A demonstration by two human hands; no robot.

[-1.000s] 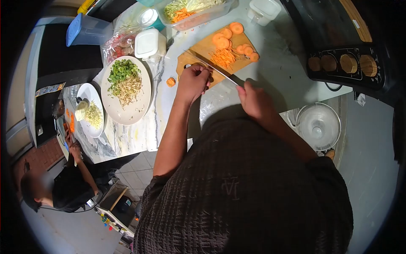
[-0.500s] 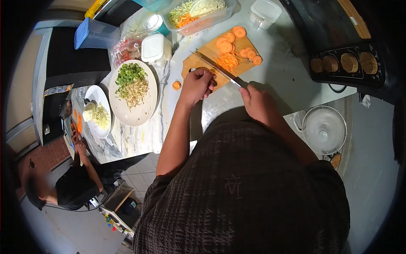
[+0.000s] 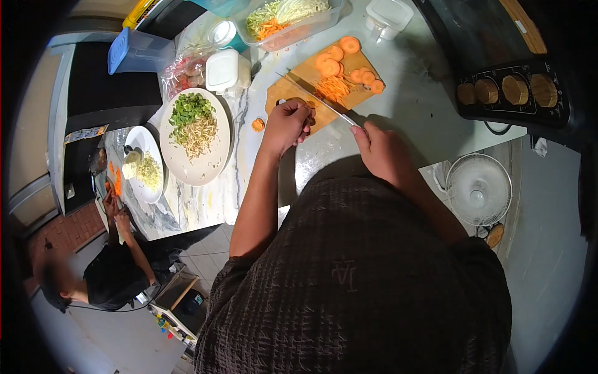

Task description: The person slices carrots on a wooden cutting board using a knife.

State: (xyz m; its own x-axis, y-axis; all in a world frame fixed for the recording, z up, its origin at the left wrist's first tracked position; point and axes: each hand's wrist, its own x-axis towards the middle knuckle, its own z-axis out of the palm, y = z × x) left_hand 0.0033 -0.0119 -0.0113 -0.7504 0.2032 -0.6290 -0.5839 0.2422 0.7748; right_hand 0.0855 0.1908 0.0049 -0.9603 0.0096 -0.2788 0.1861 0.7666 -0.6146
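Observation:
My right hand [image 3: 381, 149] is closed around the handle of a kitchen knife [image 3: 333, 110], whose blade lies across the wooden cutting board [image 3: 280, 92]. Beside the blade, my left hand [image 3: 288, 129] is curled with its fingertips down at the board's near edge, gripping a piece of carrot [image 3: 312, 104] that is mostly hidden. Beyond the knife are a heap of carrot strips [image 3: 334, 89] and several round carrot slices [image 3: 350, 45]. A carrot end [image 3: 258, 125] sits off the board, left of my left hand.
Left of the board stand a plate [image 3: 180, 168] of chopped greens and bean sprouts, a white-lidded tub [image 3: 222, 70] and a second plate [image 3: 156, 194]. A clear container [image 3: 293, 40] of shredded vegetables is behind. An oven [image 3: 507, 93] stands right; a co-worker [image 3: 118, 274] handles carrots at far left.
My hands and the knife stay almost in the same place, with only a slight shift. The co-worker's hands have moved a little apart.

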